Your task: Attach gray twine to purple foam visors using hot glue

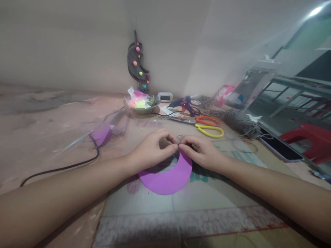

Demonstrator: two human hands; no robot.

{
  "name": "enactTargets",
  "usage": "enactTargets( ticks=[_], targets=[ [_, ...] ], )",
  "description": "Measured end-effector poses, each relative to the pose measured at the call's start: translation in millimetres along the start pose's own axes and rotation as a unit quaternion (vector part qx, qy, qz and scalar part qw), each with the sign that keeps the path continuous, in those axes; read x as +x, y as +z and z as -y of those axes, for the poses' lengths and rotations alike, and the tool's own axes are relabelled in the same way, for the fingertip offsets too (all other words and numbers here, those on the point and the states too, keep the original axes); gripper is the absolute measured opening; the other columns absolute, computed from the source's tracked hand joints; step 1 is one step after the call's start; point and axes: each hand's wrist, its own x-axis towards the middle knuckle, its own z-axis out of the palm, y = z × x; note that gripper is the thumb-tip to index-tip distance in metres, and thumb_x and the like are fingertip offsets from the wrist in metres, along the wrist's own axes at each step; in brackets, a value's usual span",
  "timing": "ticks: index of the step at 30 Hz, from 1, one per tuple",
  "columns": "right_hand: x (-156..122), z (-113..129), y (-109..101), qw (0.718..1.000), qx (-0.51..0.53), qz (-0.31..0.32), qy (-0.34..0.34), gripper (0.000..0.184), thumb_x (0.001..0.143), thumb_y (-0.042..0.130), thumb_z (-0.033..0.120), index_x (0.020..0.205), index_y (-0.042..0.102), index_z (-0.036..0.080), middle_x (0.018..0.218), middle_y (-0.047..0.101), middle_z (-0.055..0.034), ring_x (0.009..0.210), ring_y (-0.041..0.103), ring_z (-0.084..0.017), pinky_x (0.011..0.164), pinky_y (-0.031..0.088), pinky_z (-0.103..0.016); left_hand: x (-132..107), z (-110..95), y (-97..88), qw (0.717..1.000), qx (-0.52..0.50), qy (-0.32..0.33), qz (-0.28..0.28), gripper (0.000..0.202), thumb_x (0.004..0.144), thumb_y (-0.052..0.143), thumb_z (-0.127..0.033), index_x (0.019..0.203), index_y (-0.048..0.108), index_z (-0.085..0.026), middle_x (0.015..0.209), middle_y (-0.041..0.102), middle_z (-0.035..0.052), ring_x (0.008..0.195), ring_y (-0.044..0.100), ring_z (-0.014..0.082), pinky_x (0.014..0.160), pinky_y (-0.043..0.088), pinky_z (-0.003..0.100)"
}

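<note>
A flat purple crescent (pixel 167 182), paper or foam, lies with its curved side toward me. At its upper right tip, my left hand (pixel 152 150) and my right hand (pixel 201 150) meet, each with thumb and forefinger pinched together. A thin grey strand of yarn (pixel 180 137) loops up between the fingertips. The crescent's other tip is hidden beneath my left hand. Beyond the hands lie scissors (pixel 209 131) with one orange and one yellow handle.
A blue glue gun (pixel 184 104), a glass bowl (pixel 143 109) of coloured pieces and a small white clock (pixel 165 97) stand behind. Grey yarn (pixel 240 122) and a phone (pixel 280 144) lie right. A black cable (pixel 64 167) crosses the left. A decorated dark crescent (pixel 134 63) hangs against the wall.
</note>
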Motion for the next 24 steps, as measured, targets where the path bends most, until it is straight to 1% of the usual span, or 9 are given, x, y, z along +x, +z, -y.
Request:
enactTargets(
  ticks=[4, 8, 15, 20, 24],
  targets=[
    [0.6, 0.6, 0.5, 1.0, -0.001, -0.001, -0.005, 0.022, 0.093, 0.049, 0.028, 0.075, 0.056, 0.017, 0.066, 0.055, 0.002, 0.061, 0.049, -0.01, 0.059, 0.037, -0.021, -0.1, 1.0, 0.4, 1.0, -0.008, 0.006, 0.008, 0.012, 0.083, 0.058, -0.028, 0.087, 0.063, -0.018, 0.091, 0.064, 0.0025, 0.088, 0.061, 0.0185, 0.082, 0.047, 0.033],
    [0.6, 1.3, 0.2, 1.0, -0.002, 0.001, -0.003, 0.022, 0.093, 0.049, 0.028, 0.076, 0.057, 0.017, 0.065, 0.056, 0.0019, 0.061, 0.049, -0.01, 0.058, 0.037, -0.021, -0.2, 1.3, 0.2, 1.0, -0.005, 0.016, 0.01, 0.011, 0.083, 0.057, -0.028, 0.084, 0.063, -0.018, 0.092, 0.065, 0.0026, 0.091, 0.061, 0.0189, 0.084, 0.047, 0.033],
    [0.7, 2.1, -0.2, 1.0, 0.005, 0.001, -0.004, 0.022, 0.093, 0.05, 0.028, 0.075, 0.057, 0.018, 0.065, 0.055, 0.0024, 0.061, 0.049, -0.01, 0.058, 0.037, -0.021, 0.1, 1.6, -1.3, 1.0, -0.007, 0.016, 0.015, 0.01, 0.084, 0.057, -0.027, 0.084, 0.062, -0.019, 0.091, 0.065, 0.002, 0.089, 0.061, 0.0183, 0.084, 0.048, 0.033],
    [0.5, 1.8, -1.9, 0.999, 0.042, 0.012, 0.028, 0.026, 0.094, 0.049, 0.034, 0.077, 0.057, 0.017, 0.067, 0.055, 0.0019, 0.064, 0.049, -0.011, 0.059, 0.037, -0.022, 0.0, 0.7, -0.7, 0.999, 0.009, 0.038, 0.005, 0.009, 0.084, 0.057, -0.026, 0.083, 0.062, -0.019, 0.09, 0.066, 0.0022, 0.09, 0.062, 0.0186, 0.086, 0.048, 0.033],
    [0.8, 2.8, -2.3, 0.996, 0.062, 0.011, 0.064, 0.029, 0.094, 0.048, 0.037, 0.074, 0.056, 0.018, 0.065, 0.052, 0.0023, 0.062, 0.047, -0.011, 0.058, 0.036, -0.023, -0.9, 0.0, -0.4, 0.998, 0.027, 0.048, 0.008, 0.009, 0.084, 0.056, -0.025, 0.084, 0.062, -0.018, 0.091, 0.065, 0.0028, 0.091, 0.062, 0.0187, 0.086, 0.048, 0.034]
  ],
)
